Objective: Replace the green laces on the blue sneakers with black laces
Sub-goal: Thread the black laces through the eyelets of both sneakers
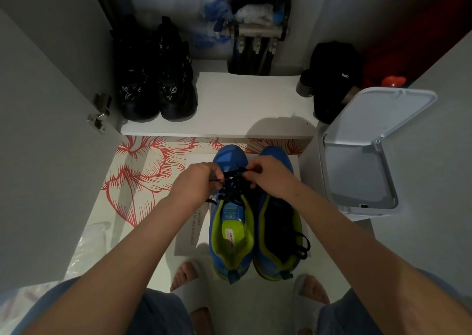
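left hand (196,181) and right hand (270,176) each pinch the black lace (233,188) across the blue sneaker (231,232) near the sheet (187,235) far edge

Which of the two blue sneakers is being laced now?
The left sneaker, green insole showing: the left hand and right hand pinch black lace on it. The right sneaker only holds a loose lace.
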`<action>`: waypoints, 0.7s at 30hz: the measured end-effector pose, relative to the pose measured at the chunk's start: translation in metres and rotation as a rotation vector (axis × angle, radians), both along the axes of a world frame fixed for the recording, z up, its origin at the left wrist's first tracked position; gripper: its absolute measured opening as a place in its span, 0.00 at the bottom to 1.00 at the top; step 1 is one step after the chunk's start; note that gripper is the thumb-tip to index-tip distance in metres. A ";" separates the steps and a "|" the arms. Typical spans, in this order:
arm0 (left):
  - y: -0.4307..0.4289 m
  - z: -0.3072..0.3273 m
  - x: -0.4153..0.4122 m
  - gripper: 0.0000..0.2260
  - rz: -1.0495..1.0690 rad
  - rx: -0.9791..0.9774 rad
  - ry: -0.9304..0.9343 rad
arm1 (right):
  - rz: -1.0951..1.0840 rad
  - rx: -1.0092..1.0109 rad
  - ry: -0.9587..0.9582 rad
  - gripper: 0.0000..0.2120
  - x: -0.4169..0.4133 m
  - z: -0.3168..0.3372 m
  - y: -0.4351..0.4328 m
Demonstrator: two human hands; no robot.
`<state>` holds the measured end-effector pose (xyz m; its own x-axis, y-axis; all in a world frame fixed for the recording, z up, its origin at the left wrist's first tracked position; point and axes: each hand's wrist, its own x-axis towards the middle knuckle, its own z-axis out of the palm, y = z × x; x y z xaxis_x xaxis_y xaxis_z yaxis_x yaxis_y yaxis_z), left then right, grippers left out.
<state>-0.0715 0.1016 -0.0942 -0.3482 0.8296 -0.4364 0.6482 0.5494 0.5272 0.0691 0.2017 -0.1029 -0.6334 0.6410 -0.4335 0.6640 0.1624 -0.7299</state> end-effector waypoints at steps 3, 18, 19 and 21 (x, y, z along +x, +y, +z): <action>0.002 -0.001 0.000 0.04 -0.008 -0.026 -0.008 | -0.007 0.029 0.013 0.05 -0.001 0.000 0.000; 0.011 -0.010 0.003 0.13 0.165 -0.137 0.010 | 0.121 0.136 0.025 0.08 -0.009 -0.008 -0.006; 0.011 -0.010 0.002 0.13 0.167 -0.141 0.014 | 0.133 0.150 0.015 0.07 -0.010 -0.009 -0.007; 0.011 -0.009 0.002 0.12 0.154 -0.143 0.016 | 0.123 0.169 -0.025 0.07 -0.012 -0.009 -0.007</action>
